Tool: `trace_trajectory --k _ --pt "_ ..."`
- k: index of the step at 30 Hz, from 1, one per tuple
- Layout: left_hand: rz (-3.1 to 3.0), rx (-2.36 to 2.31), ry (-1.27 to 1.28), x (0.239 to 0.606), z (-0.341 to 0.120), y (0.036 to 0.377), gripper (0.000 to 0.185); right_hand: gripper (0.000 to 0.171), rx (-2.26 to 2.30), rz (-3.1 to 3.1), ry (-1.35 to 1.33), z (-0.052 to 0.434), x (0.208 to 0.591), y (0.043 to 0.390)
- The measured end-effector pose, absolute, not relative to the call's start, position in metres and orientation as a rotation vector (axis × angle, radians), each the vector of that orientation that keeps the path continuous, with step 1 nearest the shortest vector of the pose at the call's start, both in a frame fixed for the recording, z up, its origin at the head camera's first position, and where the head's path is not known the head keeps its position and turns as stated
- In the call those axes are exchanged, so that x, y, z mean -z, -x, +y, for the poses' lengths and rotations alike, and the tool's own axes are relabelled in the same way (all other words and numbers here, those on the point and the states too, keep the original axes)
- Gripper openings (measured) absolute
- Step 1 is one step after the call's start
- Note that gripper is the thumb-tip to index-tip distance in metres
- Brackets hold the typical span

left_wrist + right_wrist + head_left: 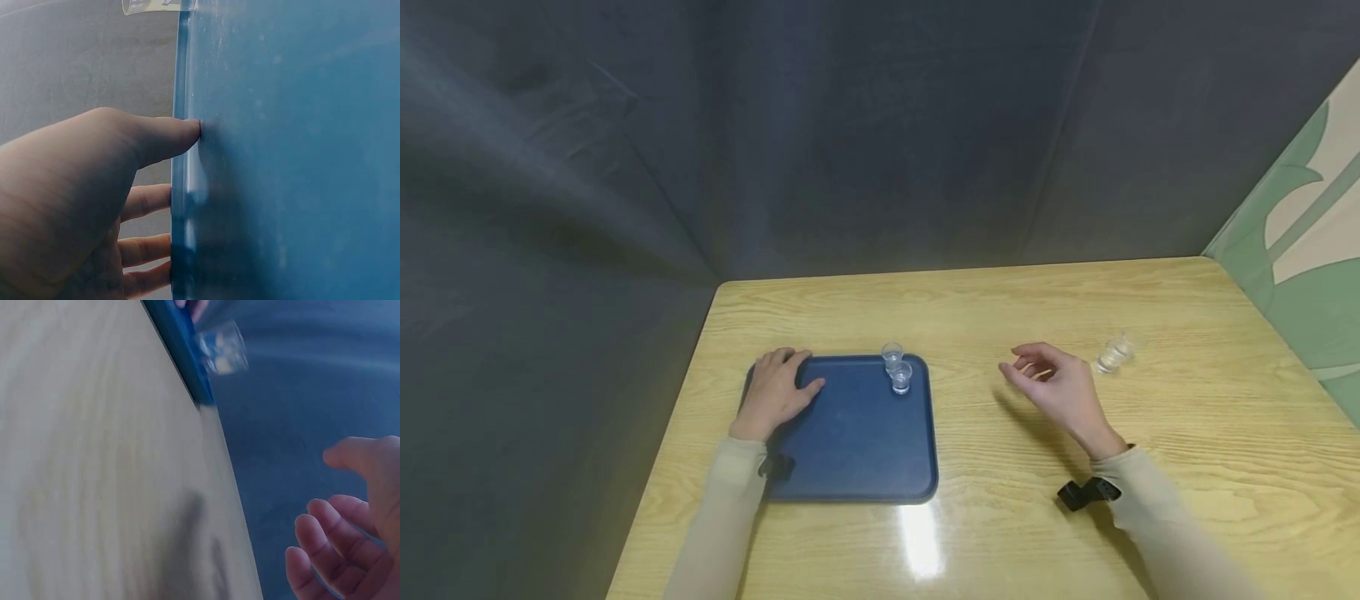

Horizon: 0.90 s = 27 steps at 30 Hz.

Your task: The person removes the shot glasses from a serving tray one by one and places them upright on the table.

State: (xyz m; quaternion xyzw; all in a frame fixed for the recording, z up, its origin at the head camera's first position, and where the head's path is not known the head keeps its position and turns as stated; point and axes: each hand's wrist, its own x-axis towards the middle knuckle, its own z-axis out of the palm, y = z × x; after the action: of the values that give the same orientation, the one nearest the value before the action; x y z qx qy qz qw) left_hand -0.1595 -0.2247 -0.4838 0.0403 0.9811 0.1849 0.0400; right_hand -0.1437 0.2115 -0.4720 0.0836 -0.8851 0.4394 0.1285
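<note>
A dark blue tray (853, 442) lies on the wooden table. My left hand (772, 393) rests at its far left corner, thumb held out over the tray. In the left wrist view the thumb (169, 137) laps over the rim, and the straight fingers reach its outer side. Two small clear glasses, one at the rim (892, 354) and one just nearer (901, 380), stand in the tray's far right corner. My right hand (1051, 387) hovers over the table right of the tray, fingers loosely bent, holding nothing. Behind it stand clear glasses (1114, 354), overlapping in view.
Dark cloth (880, 142) hangs behind the table's far edge and along its left side. A green and cream patterned surface (1311, 267) borders the right. Light reflects off the wooden table (1000, 542) in front of the tray.
</note>
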Motion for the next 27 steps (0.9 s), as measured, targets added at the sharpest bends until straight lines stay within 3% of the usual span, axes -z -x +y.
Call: trace_trajectory --k 27 --pt "3.008 -0.564 -0.134 0.483 -0.225 0.160 0.065 0.033 -1.481 -2.634 -0.579 0.110 0.482 0.148"
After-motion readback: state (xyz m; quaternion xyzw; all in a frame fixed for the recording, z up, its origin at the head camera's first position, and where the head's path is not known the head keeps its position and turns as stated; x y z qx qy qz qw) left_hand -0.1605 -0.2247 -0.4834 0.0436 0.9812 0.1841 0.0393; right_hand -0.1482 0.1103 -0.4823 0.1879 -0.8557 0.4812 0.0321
